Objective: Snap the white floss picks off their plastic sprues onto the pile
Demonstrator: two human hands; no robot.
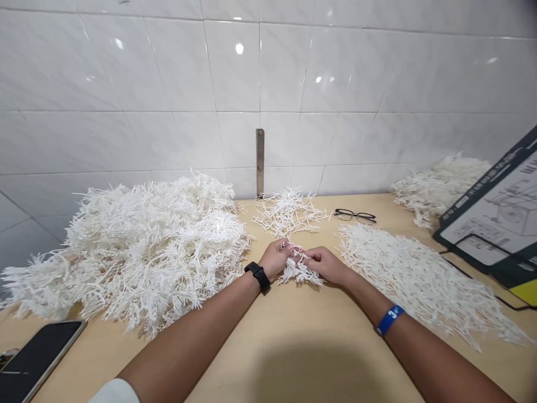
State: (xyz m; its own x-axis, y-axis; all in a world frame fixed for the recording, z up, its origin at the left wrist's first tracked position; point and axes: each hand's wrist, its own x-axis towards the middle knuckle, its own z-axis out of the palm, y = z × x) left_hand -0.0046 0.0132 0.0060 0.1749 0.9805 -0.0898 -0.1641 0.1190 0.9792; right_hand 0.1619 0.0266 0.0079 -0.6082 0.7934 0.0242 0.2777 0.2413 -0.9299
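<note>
Both hands meet over the middle of the table, holding a small clump of white branching plastic sprigs. My left hand, with a black band at the wrist, pinches the clump from its left side. My right hand, below a blue wristband, has thumb and finger closed on the clump's right side. A large heap of white sprigs rises to the left. Just beyond my hands lies a smaller loose pile of white branching pieces. To the right, more sprigs are spread in a flat layer.
Black-framed glasses lie behind the flat layer. A dark printed box with a black cord leans at the right, near another white pile. A phone lies front left. A metal bracket is fixed to the tiled wall.
</note>
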